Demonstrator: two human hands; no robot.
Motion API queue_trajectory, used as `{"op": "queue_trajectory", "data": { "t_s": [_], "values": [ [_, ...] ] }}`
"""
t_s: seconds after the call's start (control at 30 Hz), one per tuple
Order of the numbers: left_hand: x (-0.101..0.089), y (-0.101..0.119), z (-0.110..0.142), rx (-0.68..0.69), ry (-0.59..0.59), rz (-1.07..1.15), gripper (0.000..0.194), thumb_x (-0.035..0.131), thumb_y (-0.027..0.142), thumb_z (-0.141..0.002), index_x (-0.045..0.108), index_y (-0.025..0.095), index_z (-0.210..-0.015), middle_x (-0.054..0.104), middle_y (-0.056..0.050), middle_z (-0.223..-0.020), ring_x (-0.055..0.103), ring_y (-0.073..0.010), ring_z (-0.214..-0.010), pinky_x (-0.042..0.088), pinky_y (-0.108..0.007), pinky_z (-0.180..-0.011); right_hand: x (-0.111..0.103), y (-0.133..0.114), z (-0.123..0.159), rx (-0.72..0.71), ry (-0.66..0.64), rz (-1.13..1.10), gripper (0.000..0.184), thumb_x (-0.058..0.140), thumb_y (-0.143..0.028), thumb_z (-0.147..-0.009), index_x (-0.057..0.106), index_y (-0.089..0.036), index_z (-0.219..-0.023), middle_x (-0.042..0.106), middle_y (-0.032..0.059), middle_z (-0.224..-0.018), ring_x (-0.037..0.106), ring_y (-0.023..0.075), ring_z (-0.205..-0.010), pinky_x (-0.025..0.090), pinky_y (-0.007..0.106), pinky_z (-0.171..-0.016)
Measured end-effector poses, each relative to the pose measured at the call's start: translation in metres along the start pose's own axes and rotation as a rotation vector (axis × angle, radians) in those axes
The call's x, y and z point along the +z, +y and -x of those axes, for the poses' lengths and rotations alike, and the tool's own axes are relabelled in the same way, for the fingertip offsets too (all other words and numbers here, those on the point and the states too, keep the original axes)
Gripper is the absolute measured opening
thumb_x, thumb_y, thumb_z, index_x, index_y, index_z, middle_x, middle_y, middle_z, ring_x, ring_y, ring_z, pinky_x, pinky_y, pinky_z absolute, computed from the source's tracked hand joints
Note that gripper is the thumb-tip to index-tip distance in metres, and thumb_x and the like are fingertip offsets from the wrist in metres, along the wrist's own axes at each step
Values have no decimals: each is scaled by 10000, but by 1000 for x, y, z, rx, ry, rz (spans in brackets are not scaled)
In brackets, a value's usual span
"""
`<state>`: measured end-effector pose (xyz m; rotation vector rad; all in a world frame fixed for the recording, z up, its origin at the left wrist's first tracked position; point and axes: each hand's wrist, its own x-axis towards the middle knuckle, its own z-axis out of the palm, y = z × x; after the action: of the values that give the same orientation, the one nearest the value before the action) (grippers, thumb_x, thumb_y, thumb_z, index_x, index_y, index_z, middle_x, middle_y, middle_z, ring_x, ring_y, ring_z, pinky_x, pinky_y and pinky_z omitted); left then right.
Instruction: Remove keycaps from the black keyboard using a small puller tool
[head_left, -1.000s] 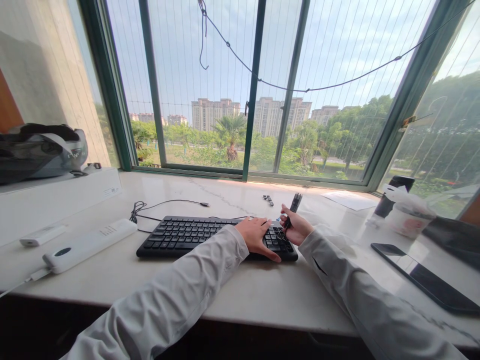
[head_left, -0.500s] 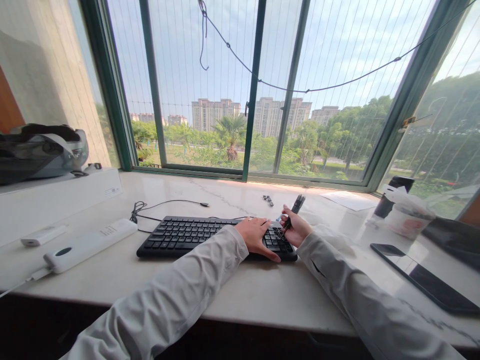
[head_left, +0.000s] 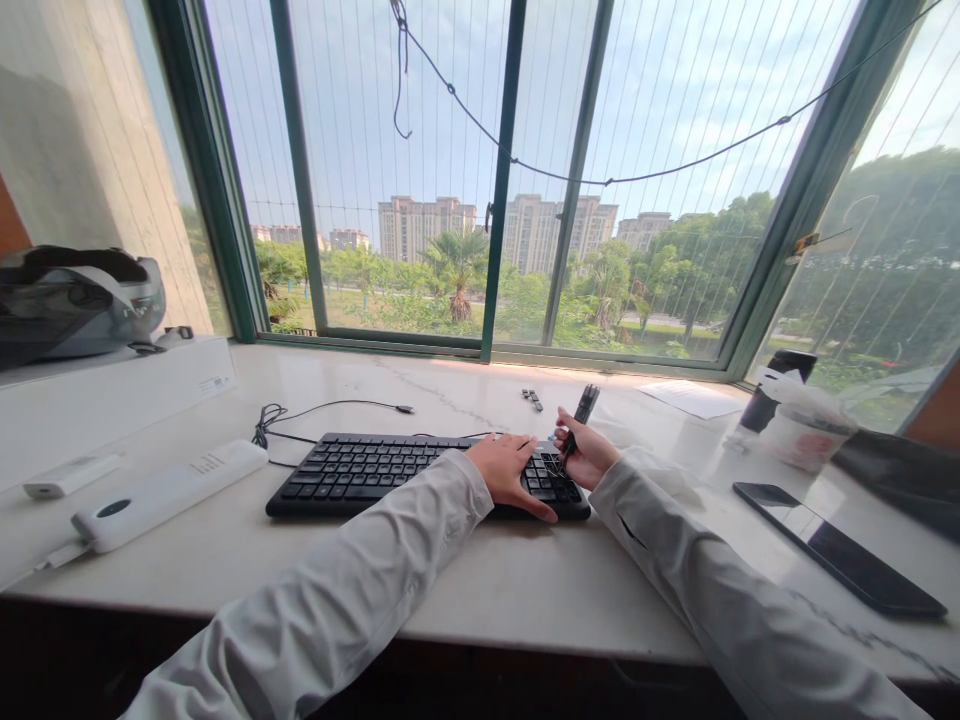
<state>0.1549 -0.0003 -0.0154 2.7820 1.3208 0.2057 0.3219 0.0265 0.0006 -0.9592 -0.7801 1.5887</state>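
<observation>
A black keyboard (head_left: 360,470) lies flat on the pale countertop. My left hand (head_left: 510,472) rests on its right part, fingers stretched out and thumb spread toward the near edge. Closed around a dark keycap puller (head_left: 586,402) is my right hand (head_left: 589,455), over the number pad at the keyboard's right end. The puller's upper end sticks up above the fist, and thin wires at its lower end reach down to the keys. Whether the wires grip a key is too small to tell. Several loose keycaps (head_left: 532,400) lie behind the keyboard.
A phone (head_left: 836,550) lies at the right, near a plastic-wrapped tub (head_left: 806,435) and a sheet of paper (head_left: 691,399). To the left are a white power strip (head_left: 172,495), a black cable (head_left: 330,405) and a helmet (head_left: 82,300) on a white box (head_left: 112,395). Windows (head_left: 487,180) stand behind.
The whole view has shifted slightly. My right hand tilts the puller a little differently over the number pad. My left hand stays on the keyboard, and the loose keycaps lie as before.
</observation>
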Motion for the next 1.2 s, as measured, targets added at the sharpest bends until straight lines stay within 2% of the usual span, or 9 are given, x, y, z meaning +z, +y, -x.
{"op": "queue_trajectory", "data": {
  "t_s": [0.47, 0.73, 0.9, 1.0, 1.2],
  "values": [
    [1, -2, 0, 0, 3, 15, 1222, 484, 919, -540, 295, 161, -1479, 302, -158, -1539, 299, -339, -1391, 236, -432, -1136, 2, -8, 8, 77, -51, 33, 314, 681, -370, -834, 458, -192, -705, 366, -88, -489, 344, 58, -400, 250, 180, -347],
    [1, -2, 0, 2, 8, 5, 1251, 453, 938, -529, 300, 138, -1477, 307, -170, -1534, 299, -332, -1391, 232, -413, -1141, -2, -3, 0, 47, -66, -19, 297, 626, -303, -880, 442, -192, -676, 360, -85, -474, 335, 59, -392, 292, 173, -348],
    [3, -3, -2, 5, 12, 3, 1238, 456, 940, -525, 302, 167, -1479, 312, -159, -1535, 299, -327, -1393, 235, -424, -1138, -8, -2, -10, 78, -109, 60, 292, 611, -291, -888, 435, -191, -678, 371, -79, -501, 337, 55, -400, 299, 168, -353],
    [4, -4, -3, 13, 15, 3, 1230, 459, 937, -530, 311, 164, -1475, 319, -161, -1530, 307, -338, -1385, 246, -433, -1131, -11, 0, -15, 46, -176, 142, 312, 636, -330, -870, 437, -188, -677, 356, -81, -518, 325, 49, -418, 300, 164, -369],
    [0, 0, -1, 9, 26, -1, 1233, 452, 944, -521, 332, 156, -1462, 360, -159, -1510, 351, -335, -1360, 269, -424, -1123, -11, 6, -17, -81, -357, 300, 488, 750, -512, -711, 390, -195, -621, 294, -85, -533, 263, 51, -458, 264, 186, -392]
  ]
}}
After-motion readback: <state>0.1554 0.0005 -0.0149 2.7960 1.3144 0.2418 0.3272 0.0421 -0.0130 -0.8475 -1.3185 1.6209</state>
